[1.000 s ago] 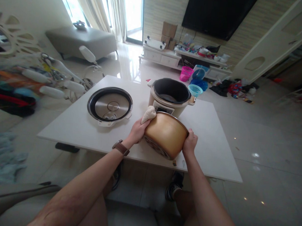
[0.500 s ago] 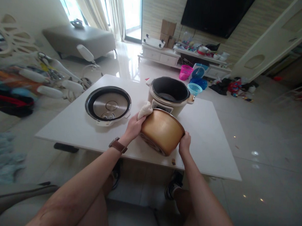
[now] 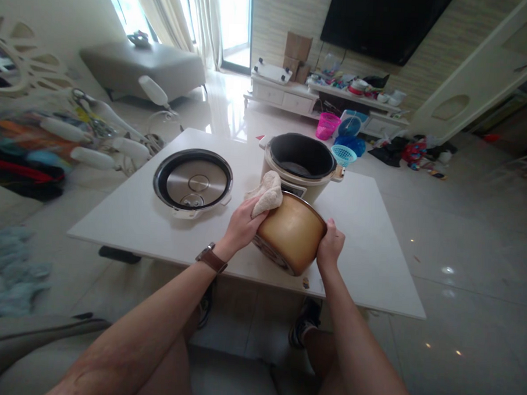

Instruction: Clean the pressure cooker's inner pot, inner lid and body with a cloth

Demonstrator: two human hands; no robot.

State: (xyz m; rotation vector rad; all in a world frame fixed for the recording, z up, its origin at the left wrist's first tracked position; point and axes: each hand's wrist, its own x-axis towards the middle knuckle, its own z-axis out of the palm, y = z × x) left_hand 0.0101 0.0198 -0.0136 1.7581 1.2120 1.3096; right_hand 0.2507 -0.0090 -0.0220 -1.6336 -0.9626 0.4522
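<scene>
A gold-coloured inner pot (image 3: 292,231) is tilted above the near part of the white table, its base turned toward me. My left hand (image 3: 244,223) is closed on a beige cloth (image 3: 267,193) and presses it against the pot's left side near the rim. On the other side, my right hand (image 3: 331,244) grips the pot's rim, fingers hidden behind it. Just beyond stands the cooker body (image 3: 301,157), open at the top with a dark inside. The cooker's round lid (image 3: 193,184) lies underside up to the left.
The white table (image 3: 366,254) carries these things; a small brown object (image 3: 306,282) lies at its near edge. A lamp with white shades (image 3: 93,158) stands close by on the left. Beyond the table are a pink basket (image 3: 328,126) and a light blue basket (image 3: 343,155).
My left hand has moved the cloth right along the pot's outer side near the rim. The right hand still holds the rim, with more of its fingers showing. The view has shifted slightly.
</scene>
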